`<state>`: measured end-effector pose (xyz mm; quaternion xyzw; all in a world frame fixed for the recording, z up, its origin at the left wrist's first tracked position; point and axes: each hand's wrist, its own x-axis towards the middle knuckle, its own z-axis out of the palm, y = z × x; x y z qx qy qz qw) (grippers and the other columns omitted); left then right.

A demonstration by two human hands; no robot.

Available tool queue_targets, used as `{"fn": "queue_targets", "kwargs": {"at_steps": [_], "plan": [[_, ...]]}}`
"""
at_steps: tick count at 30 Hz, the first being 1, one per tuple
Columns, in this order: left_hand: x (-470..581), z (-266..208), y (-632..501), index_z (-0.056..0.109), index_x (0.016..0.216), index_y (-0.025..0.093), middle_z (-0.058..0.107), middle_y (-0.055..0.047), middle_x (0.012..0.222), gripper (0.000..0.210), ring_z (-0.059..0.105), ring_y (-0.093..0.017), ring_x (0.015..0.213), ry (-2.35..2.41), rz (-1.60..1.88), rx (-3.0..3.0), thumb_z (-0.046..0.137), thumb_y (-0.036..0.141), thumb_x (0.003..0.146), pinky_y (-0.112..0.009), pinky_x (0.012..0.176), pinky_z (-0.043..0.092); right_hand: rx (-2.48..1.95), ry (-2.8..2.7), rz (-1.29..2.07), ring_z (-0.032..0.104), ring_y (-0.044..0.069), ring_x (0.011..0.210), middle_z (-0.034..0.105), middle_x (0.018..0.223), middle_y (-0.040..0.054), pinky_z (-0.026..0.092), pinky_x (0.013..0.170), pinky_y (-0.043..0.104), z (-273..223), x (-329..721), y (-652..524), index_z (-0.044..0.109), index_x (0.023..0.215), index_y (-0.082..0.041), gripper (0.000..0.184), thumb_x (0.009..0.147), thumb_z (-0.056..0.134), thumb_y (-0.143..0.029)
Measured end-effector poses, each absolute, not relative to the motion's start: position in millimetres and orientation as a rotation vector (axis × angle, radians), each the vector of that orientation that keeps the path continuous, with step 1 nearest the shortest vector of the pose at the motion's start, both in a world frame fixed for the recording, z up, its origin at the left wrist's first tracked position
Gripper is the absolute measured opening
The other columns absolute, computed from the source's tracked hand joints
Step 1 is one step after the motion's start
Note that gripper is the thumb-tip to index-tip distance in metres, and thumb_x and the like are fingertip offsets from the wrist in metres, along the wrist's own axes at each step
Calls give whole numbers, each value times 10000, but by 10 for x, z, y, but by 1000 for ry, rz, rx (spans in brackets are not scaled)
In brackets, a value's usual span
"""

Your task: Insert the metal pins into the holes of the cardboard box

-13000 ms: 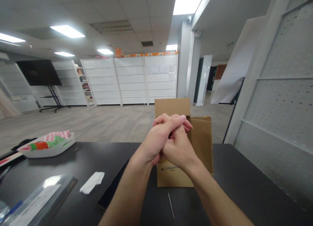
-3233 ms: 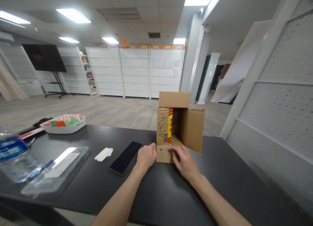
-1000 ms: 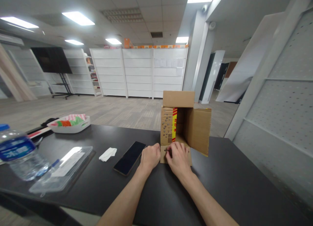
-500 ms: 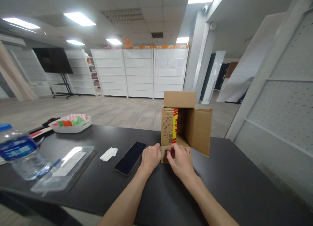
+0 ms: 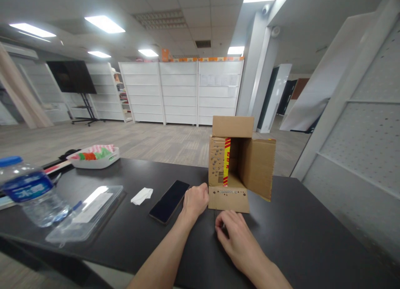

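Note:
A cardboard box (image 5: 216,159) stands on the black table with its opening toward me. Its bottom flap (image 5: 228,203) lies toward me and bears a row of small metal studs and dark holes. More studs dot the box's left front panel, beside a yellow and red tape strip. My left hand (image 5: 195,201) is closed in a fist against the lower left corner of the box; what its fingers hold, if anything, is hidden. In front of the flap, my right hand (image 5: 236,239) pinches a thin dark rod (image 5: 215,214), blurred and hard to make out.
Left of my hands lie a black phone (image 5: 169,202), a crumpled white tissue (image 5: 141,196) and a clear plastic case (image 5: 87,218). Farther left stand a water bottle (image 5: 31,193) and a white basket (image 5: 95,163) with colourful packets. A perforated panel (image 5: 359,151) rises at right.
My right hand has drawn back from the bottom flap toward me, uncovering the row of studs. My left hand stays at the box's corner. The view has shifted slightly.

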<state>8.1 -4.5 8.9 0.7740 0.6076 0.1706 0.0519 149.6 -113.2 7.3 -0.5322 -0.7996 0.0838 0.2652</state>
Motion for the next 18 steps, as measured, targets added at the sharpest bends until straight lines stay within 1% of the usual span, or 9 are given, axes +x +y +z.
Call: {"fn": "queue_targets", "kwargs": {"at_steps": [6,14,18], "plan": [[83,125,-65,627,917,235,711,-65,901,313,671,-205,862,1857,503,2329,314,251,919,-271,692,413,-1431,-2164,313,496,190,800,575,830,17,348,720,324,35,1491,-1141,482,798,-204,149,832,453,-62],[81,129,-68,631,919,239,711,-63,898,316,672,-211,861,1850,506,2329,315,250,915,-272,690,415,-1436,-2135,337,486,179,785,558,799,-1,342,721,311,24,1454,-1148,478,777,-202,192,746,456,-14],[82,111,-62,634,925,241,710,-63,893,325,670,-213,856,1840,519,2350,310,247,913,-276,699,420,-1437,-2120,326,485,181,780,556,795,3,341,712,307,7,1452,-1128,473,767,-203,185,736,455,-21]]}}
